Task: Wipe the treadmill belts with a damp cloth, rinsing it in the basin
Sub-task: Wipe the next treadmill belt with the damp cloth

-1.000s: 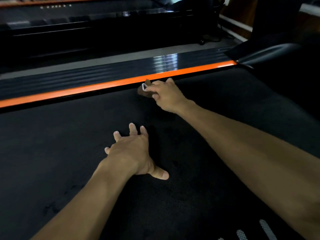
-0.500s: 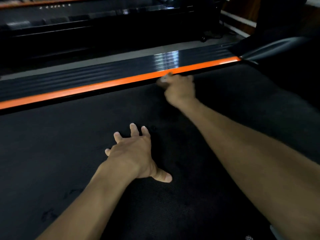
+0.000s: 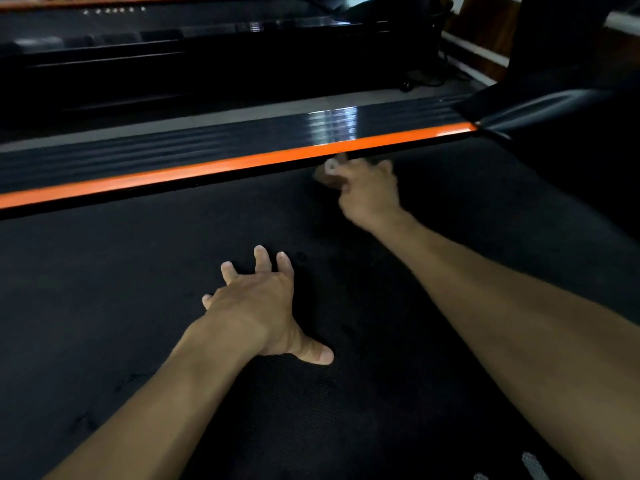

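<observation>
Lowest in the frame, the black treadmill belt [image 3: 104, 289] fills the foreground, its textured surface running from the bottom edge up to the middle. Just below centre, the left hand [image 3: 256, 306] rests on the belt with fingers spread and nearly straight, thumb out to the right, holding nothing; it looks like a brace for leaning forward. Further up, right of centre, the right hand [image 3: 367, 188] is blurred, its fingers curled around a small dark cloth [image 3: 327, 174] bunched at the belt's far edge, touching or just short of the orange rail [image 3: 207, 168]. Beyond the rail lies a glossy dark side step [image 3: 242, 136], then a strip of pale floor and another machine in the dim upper part. No basin is visible. The step in hand appears to be wiping along the belt's far margin. The next move probably calls for firm downward pressure while the cloth travels along the rail line, with the bracing hand shifted as reach runs out.
</observation>
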The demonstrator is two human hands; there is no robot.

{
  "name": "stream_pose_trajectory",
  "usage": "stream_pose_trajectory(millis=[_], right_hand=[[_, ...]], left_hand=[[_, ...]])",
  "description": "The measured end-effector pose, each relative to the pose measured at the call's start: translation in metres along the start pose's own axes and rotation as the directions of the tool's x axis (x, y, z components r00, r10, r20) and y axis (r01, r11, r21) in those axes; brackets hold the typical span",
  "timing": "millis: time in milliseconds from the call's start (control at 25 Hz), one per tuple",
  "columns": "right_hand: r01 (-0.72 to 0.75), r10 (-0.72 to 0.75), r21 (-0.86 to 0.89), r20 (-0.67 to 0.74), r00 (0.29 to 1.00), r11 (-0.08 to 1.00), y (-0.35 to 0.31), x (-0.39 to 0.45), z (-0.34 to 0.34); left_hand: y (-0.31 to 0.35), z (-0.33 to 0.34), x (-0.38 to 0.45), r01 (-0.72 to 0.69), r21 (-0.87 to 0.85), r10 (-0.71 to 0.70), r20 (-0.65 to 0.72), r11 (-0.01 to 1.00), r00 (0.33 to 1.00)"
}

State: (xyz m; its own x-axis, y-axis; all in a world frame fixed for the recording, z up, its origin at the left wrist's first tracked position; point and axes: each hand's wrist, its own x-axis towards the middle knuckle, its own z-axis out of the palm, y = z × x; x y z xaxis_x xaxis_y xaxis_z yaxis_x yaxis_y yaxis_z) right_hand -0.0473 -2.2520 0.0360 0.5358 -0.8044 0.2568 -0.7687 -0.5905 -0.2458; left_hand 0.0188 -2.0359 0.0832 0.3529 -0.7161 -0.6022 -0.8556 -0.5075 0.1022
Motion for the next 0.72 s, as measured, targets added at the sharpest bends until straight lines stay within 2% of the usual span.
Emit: stream_pose_trajectory(millis=[40,120,200,240,280,360,440,480,560,640,720], right_hand=[[0.152,-0.154,0.061,0.026,0.988,0.986,-0.022,-0.016,0.004],[0.396,-0.419,0.198,0.092,0.903,0.897,-0.058,-0.051,0.007],[0.488,-0.542,0.275,0.171,0.823,0.828,-0.065,-0.065,0.0],[0.491,-0.539,0.25,0.183,0.822,0.834,-0.056,-0.056,-0.003],[0.464,-0.491,0.176,0.166,0.855,0.868,-0.041,-0.042,-0.003],[0.279,-0.278,0.0,0.101,0.955,0.96,0.004,-0.013,-0.003],[0.084,-0.086,0.056,0.041,0.995,0.995,0.033,-0.001,-0.004],[0.079,-0.085,0.098,0.056,0.995,0.992,0.032,-0.005,-0.004],[0.215,-0.236,0.169,0.117,0.965,0.962,0.018,-0.031,-0.013],[0.36,-0.415,0.299,0.149,0.897,0.884,0.01,-0.076,-0.028],[0.434,-0.526,0.35,0.233,0.818,0.83,0.018,-0.141,-0.05]], left_hand=[[0.0,0.0,0.0,0.003,0.001,-0.003,0.005,1.0,1.0],[-0.001,0.0,0.0,-0.004,0.006,0.004,0.002,1.0,1.0],[-0.002,0.001,0.0,-0.016,-0.002,0.016,-0.004,1.0,1.0],[-0.002,0.001,0.0,-0.018,-0.003,0.018,-0.007,1.0,1.0],[-0.003,0.001,-0.001,-0.014,0.0,0.014,-0.007,1.0,1.0],[-0.001,0.001,-0.002,-0.002,0.005,0.003,-0.004,1.0,1.0],[-0.002,0.0,0.0,0.004,0.007,-0.004,-0.003,1.0,1.0],[-0.002,0.0,0.001,0.006,0.004,-0.006,0.002,1.0,1.0],[-0.002,0.001,0.001,0.008,-0.001,-0.008,0.008,1.0,1.0],[-0.003,0.001,0.001,0.011,-0.003,-0.011,0.006,1.0,1.0],[-0.003,0.001,0.001,0.012,-0.001,-0.012,0.007,1.0,1.0]])
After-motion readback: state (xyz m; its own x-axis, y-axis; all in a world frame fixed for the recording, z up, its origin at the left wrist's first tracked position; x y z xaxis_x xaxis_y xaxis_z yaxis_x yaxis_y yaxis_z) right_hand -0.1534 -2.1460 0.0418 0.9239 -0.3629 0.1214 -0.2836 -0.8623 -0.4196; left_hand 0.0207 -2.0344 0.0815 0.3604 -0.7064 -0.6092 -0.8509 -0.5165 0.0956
